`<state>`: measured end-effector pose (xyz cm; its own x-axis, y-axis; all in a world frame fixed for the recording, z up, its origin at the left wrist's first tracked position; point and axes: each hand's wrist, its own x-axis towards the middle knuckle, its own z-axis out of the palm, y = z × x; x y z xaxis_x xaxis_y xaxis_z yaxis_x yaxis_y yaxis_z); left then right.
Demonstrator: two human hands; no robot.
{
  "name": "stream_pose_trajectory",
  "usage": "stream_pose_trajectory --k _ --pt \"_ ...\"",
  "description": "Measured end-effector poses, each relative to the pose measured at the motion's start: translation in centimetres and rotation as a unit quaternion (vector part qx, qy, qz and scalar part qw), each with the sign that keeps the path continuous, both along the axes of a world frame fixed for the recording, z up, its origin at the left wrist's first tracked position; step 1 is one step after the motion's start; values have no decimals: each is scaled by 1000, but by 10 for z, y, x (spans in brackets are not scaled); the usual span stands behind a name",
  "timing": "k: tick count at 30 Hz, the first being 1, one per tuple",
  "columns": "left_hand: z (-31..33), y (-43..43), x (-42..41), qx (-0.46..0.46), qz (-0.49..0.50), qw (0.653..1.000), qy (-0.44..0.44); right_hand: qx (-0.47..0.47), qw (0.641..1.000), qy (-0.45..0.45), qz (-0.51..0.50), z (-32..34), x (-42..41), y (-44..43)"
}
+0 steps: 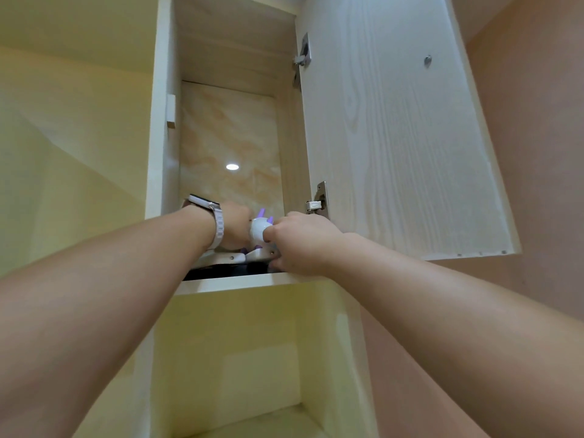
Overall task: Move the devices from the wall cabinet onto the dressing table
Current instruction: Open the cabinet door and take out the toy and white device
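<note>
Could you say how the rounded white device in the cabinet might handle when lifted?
The white device looks smooth and glossy, so probably slippery. Its rounded body may roll if set down. Small beside the right hand, it is likely light.

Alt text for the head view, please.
Both arms reach up into an open wall cabinet; the right hand grips a white and purple device at the front edge of the shelf, the left hand, wearing a watch, rests against it, fingers hidden. The door stands open to the right.
</note>
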<state>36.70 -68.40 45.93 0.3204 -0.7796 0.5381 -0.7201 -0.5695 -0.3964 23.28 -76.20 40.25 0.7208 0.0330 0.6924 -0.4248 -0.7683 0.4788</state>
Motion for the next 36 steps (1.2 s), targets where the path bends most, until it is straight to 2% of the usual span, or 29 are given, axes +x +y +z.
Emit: stream_pose_trajectory --k 6,9,12,15,19,23,26,30,33,36 --pt "1 0 -4 66 94 988 -102 41 999 0 12 2 12 -6" --pt "1 4 -4 75 101 984 -124 17 999 -10 33 0 11 -6" --pt "0 9 7 36 68 986 -151 -19 998 -27 48 -3 9 -5" --pt "1 15 7 -39 46 983 -175 -58 995 -48 64 -6 6 -3" --pt "0 28 -4 -157 -16 970 -184 -70 981 -132 124 -14 5 -1" --pt "-8 43 -19 -277 -98 939 -179 2 940 -276 202 -29 0 3" --pt "-21 62 -33 -345 -131 919 -137 80 901 -350 242 -39 -12 10" --pt "-45 85 -42 -414 -141 897 -62 211 851 -370 306 -61 -26 23" --pt "-66 99 -47 -442 -154 879 -88 270 820 -371 342 -82 -29 36" --pt "-82 109 -53 -465 -162 864 -101 344 768 -384 380 -100 -32 46"
